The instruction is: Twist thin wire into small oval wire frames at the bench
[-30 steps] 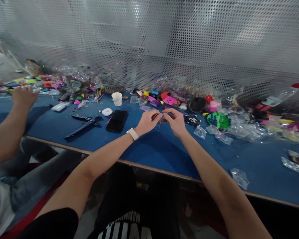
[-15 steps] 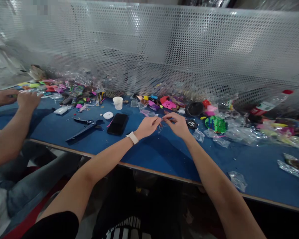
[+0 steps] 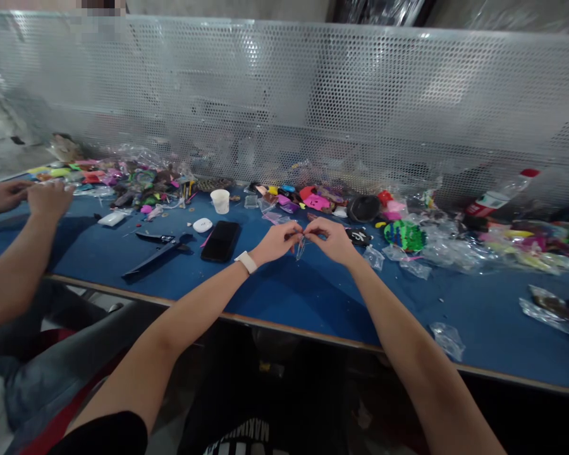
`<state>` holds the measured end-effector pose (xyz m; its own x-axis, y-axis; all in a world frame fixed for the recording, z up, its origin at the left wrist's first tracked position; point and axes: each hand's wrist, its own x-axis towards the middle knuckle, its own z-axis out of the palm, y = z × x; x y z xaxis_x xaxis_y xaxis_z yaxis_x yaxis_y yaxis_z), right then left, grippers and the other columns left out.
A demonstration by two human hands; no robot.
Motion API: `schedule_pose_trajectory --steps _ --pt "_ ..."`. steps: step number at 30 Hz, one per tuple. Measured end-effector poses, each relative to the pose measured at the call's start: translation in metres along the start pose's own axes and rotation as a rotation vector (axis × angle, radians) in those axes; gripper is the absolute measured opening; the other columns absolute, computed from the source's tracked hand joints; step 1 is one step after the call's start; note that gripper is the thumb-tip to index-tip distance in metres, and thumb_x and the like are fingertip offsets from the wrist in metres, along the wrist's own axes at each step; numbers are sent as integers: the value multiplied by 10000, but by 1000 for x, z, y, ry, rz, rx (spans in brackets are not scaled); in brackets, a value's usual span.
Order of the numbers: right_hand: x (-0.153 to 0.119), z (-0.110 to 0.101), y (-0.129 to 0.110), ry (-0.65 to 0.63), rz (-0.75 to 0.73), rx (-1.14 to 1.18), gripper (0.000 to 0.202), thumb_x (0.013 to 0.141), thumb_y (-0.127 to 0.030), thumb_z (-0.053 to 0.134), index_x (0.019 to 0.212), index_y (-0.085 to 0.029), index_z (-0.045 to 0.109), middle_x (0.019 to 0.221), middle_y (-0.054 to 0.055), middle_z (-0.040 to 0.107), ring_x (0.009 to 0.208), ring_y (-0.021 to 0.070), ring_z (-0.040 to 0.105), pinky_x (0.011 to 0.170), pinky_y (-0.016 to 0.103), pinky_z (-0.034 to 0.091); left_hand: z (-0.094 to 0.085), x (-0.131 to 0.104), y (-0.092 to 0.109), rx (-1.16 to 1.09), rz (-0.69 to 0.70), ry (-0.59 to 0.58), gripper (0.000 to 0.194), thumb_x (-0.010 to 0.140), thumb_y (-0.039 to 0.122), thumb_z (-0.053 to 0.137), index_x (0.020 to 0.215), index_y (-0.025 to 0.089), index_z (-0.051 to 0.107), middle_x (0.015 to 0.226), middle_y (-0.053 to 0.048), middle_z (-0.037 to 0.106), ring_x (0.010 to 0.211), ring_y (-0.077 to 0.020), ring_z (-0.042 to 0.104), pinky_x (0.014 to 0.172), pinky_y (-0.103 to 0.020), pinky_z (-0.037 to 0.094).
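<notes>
Over the blue table, my left hand [image 3: 279, 242], with a pale band on its wrist, is closed in a pinch. My right hand [image 3: 330, 239] pinches from the other side, its fingertips meeting those of the left. Between them hang thin, pale looped strands [image 3: 299, 251], like fine cord or wire; the exact kind is too small to make out. The pinched ends are hidden by my fingers. A black phone [image 3: 220, 241] lies left of my left hand. Just beyond my right hand is a black item with white lettering [image 3: 359, 237].
Dark blue shears or pliers [image 3: 157, 254], a white oval case [image 3: 202, 225] and a white cup [image 3: 220, 201] are on the left. Colourful soft pieces [image 3: 315, 200] line the perforated metal screen [image 3: 265, 95]. Plastic bags [image 3: 448, 341] and a bottle [image 3: 502, 193] are right. Another person's hands [image 3: 50, 199] work far left.
My right fingertips have come in against my left ones; a small gap showed between them before. The view has shifted slightly.
</notes>
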<state>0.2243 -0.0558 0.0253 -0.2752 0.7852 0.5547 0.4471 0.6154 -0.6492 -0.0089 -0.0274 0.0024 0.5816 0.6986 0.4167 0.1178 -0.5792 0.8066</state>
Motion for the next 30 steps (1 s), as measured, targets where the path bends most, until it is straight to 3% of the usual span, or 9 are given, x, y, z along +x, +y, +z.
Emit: schedule_pose_trajectory --steps 5,10,14,16,20,25,30 --pt "0 -2 3 -20 0 15 345 998 -626 856 918 -291 873 951 83 827 908 296 766 824 470 636 -5 0 -1 82 35 2 150 1148 288 634 1056 213 725 967 -60 814 775 -195 752 781 -361 620" --pt "1 0 8 21 -14 28 364 962 -666 882 895 -309 892 1042 90 804 937 286 757 834 473 653 -2 1 -6 226 112 77 181 1153 316 650 1261 192 725 1300 -165 811 1137 -275 787 984 -418 632" --pt "1 1 9 42 -10 37 388 963 -687 874 897 -307 913 1016 84 786 868 254 735 768 432 639 2 1 -8 257 82 -21 292 1237 354 469 1118 214 695 1057 -99 811 958 -251 776 928 -397 614" --pt "1 0 9 41 5 54 394 955 -686 883 898 -297 907 976 79 789 858 251 737 745 415 629 4 2 -9 261 91 -14 345 1248 366 446 1035 217 674 973 -77 785 886 -239 754 890 -382 601" --pt "0 4 12 35 84 141 416 890 -682 935 927 -270 885 990 80 823 857 251 766 761 417 658 6 2 -10 369 115 82 247 1223 329 535 1092 207 705 1045 -95 789 951 -251 759 907 -381 605" --pt "1 26 12 41 214 274 482 897 -723 902 952 -249 834 828 43 799 730 249 762 765 459 685 3 1 -11 579 114 117 171 1202 248 556 1175 190 714 1188 -146 783 1069 -293 767 950 -410 616" --pt "-1 25 -17 246 94 21 398 913 -647 927 964 -262 840 1104 111 782 936 295 760 811 501 689 3 2 -14 625 77 130 131 1178 199 582 1185 188 712 1185 -147 767 1044 -289 766 913 -392 613"
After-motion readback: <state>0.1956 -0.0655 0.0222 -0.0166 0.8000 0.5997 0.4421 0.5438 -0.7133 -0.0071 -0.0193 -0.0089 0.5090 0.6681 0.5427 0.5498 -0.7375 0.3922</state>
